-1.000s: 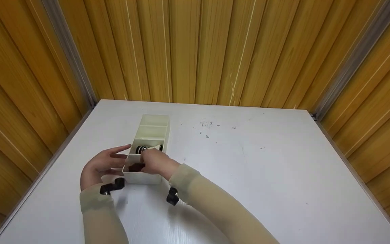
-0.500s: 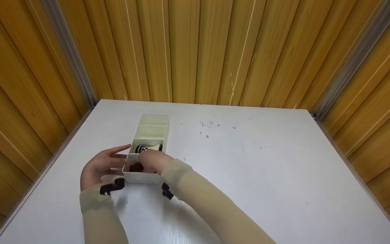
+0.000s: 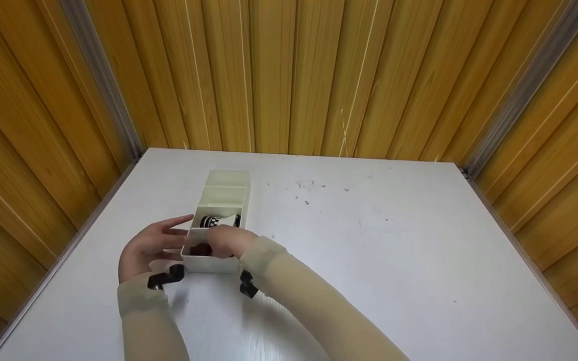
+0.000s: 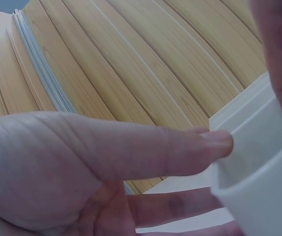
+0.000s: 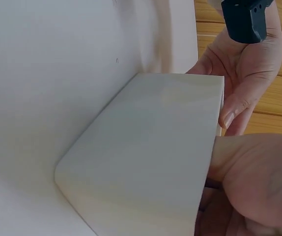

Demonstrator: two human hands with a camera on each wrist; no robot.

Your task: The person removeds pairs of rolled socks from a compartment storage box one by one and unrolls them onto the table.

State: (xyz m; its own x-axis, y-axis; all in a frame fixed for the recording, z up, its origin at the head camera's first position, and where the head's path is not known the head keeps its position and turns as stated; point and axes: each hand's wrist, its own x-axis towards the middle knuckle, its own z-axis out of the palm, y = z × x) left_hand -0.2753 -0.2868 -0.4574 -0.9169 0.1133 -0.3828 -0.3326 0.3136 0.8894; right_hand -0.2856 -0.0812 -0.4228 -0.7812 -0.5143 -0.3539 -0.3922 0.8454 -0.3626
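A long off-white divided box (image 3: 211, 265) lies lengthwise on the table. My left hand (image 3: 153, 245) is at its left side, fingers extended; in the left wrist view the thumb (image 4: 180, 150) lies straight with its tip at the box rim. My right hand (image 3: 229, 241) reaches down into the nearest compartment, its fingertips hidden by the box wall. Beside those fingers shows a dark reddish-brown bundle (image 3: 199, 249), perhaps cloth; whether they pinch it or press on it, I cannot tell. One compartment farther sits a white bundle with black checks and stripes (image 3: 213, 221), partly covered by the right hand.
The box's two far compartments (image 3: 224, 195) show bare floors. Small dark marks (image 3: 306, 202) spot the white table (image 3: 369, 260) right of the box. Wood-look panels (image 3: 274, 75) wall the table at back and sides. Each wrist carries a black camera mount (image 3: 166, 277).
My right hand has shifted slightly left and lower in the near compartment, mostly in the first half second, uncovering more of the checked bundle. The left hand and the box look unmoved.
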